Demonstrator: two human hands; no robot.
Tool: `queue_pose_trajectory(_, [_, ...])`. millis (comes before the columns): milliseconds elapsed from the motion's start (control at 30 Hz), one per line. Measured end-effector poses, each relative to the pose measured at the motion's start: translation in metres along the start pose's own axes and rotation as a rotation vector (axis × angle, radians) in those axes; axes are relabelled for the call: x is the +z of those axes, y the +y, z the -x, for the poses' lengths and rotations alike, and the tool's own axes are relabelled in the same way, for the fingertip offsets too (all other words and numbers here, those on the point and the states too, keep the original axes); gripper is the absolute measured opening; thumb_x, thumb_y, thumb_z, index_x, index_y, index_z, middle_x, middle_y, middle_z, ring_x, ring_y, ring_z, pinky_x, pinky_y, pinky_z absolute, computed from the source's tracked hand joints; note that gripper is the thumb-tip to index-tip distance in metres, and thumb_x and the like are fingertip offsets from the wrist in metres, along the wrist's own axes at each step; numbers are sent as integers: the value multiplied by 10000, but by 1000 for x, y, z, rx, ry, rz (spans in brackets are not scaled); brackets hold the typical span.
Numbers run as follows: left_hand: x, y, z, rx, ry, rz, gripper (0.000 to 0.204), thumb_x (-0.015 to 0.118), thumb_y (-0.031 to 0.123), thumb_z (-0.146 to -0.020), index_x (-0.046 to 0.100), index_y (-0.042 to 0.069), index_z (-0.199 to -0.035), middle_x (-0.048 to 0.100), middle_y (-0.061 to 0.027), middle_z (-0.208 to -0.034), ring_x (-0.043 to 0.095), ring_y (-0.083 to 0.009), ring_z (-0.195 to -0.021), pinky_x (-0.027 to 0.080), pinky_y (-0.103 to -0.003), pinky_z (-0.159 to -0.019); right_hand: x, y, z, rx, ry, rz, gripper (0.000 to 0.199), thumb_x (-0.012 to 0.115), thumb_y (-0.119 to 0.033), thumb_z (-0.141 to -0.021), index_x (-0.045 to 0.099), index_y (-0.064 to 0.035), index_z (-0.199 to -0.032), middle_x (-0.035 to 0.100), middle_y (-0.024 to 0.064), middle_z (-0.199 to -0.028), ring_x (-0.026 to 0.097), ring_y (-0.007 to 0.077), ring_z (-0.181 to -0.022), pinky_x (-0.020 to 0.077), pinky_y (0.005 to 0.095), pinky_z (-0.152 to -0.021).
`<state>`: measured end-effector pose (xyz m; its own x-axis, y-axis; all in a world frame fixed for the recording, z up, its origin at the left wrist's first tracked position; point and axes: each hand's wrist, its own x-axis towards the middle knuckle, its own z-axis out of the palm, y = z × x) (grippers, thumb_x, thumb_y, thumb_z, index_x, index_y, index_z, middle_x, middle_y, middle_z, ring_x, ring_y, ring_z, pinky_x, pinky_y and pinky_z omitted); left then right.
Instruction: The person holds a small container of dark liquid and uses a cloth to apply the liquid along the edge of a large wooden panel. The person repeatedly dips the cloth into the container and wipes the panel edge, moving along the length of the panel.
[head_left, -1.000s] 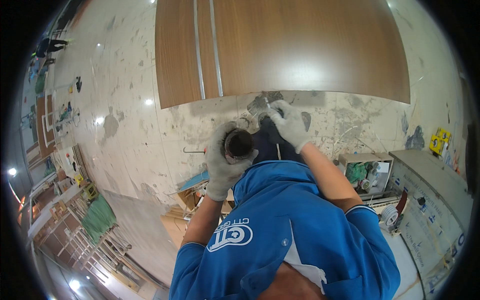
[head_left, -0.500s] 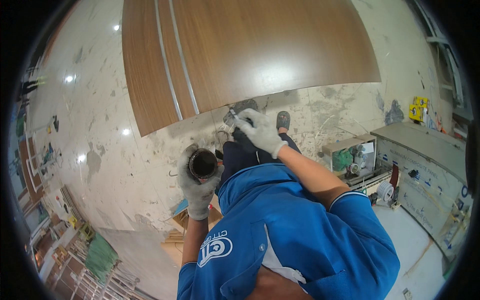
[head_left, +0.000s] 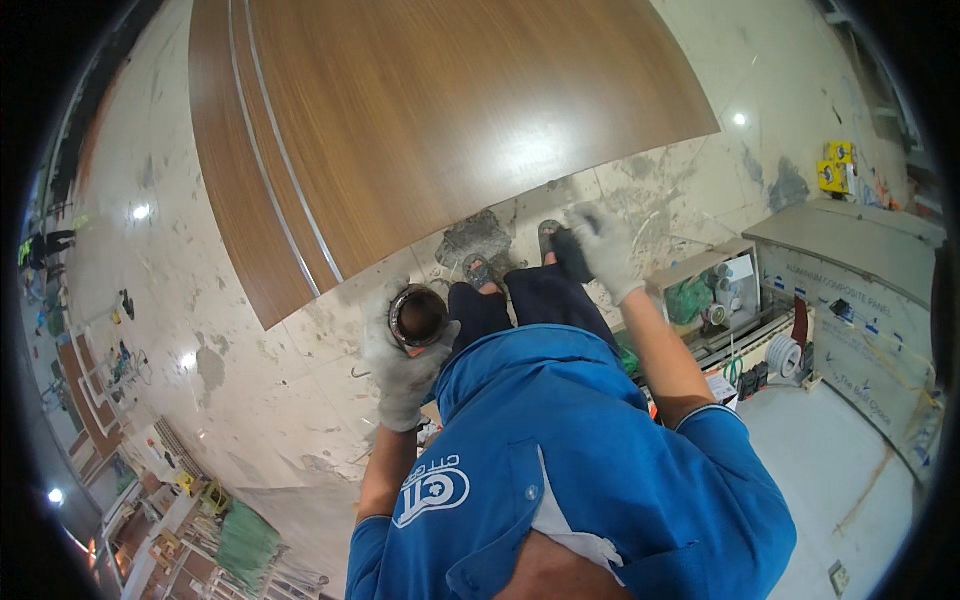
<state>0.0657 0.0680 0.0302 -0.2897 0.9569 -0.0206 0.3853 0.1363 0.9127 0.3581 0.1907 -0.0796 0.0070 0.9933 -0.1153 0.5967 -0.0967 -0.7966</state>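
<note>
My left hand point(head_left: 400, 375), in a pale grey work glove, is wrapped round an open-topped round can point(head_left: 418, 318). Its inside looks dark brown, and its mouth faces up toward me. Out to the right, above my feet, is my gloved right hand point(head_left: 607, 250), slightly blurred. It grips a black, soft-looking piece point(head_left: 573, 256), perhaps cloth, which hangs on the hand's left side. Ahead of both hands lies a wide brown wood-grain panel point(head_left: 450, 110) with two silvery strips point(head_left: 285, 160) along its left part.
The tiled floor point(head_left: 250, 350) has dark stains. To my right stand a grey panel-sided box point(head_left: 840, 245), an open tray point(head_left: 690, 290) with green material, and a white cable coil point(head_left: 783, 355). Yellow boxes point(head_left: 836, 168) sit beyond. Frames and timber point(head_left: 190, 545) lie at lower left.
My right hand has moved right, away from the panel's edge, with the black piece. The panel now appears farther left in view. My left hand still holds the can.
</note>
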Motion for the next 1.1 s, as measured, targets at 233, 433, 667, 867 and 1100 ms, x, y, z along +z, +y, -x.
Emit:
queue_pose_trajectory(233, [40, 30, -13, -8, -29, -65, 784, 964, 86, -683, 567, -8, -1352, 650, -141, -1255, 670, -261, -1123, 552, -364, -977, -31, -9, -14, -28, -107, -67, 220, 689, -260, -973, 739, -64, -1060, 746, 163, -972, 724, 326, -898, 557, 403, -830])
queue_pose_trajectory(433, [69, 47, -15, -59, -28, -82, 781, 876, -100, -667, 553, 14, -1368, 634, -102, -1245, 643, -200, -1142, 558, -334, -975, -16, 8, -18, 21, -166, -116, 221, 684, -270, -968, 740, -72, -1048, 740, 170, -966, 714, 365, -916, 550, 432, -846])
queue_pose_trajectory(667, [84, 55, -18, -99, -38, -54, 780, 900, -15, -683, 546, 3, -1377, 642, -119, -1239, 647, -221, -1140, 543, -344, -993, -72, 36, -40, 36, 86, -51, 226, 690, -283, -965, 737, -68, -1018, 739, 165, -982, 715, 357, -937, 546, 432, -860])
queue_pose_trajectory(867, [103, 68, -20, -95, -40, 0, 800, 941, 77, -675, 543, -8, -1364, 636, -150, -1263, 654, -256, -1134, 532, -365, -1008, -59, 31, -42, -79, -186, -112, 208, 692, -263, -966, 744, -72, -1032, 741, 148, -984, 725, 329, -908, 559, 408, -831])
queue_pose_trajectory(1100, [113, 71, -22, -62, -47, -25, 815, 935, 68, -678, 530, -23, -1379, 626, -154, -1277, 651, -253, -1150, 538, -369, -1009, -121, 69, -68, 157, 136, -26, 260, 688, -306, -975, 750, -65, -1052, 758, 154, -1015, 727, 362, -937, 564, 424, -829])
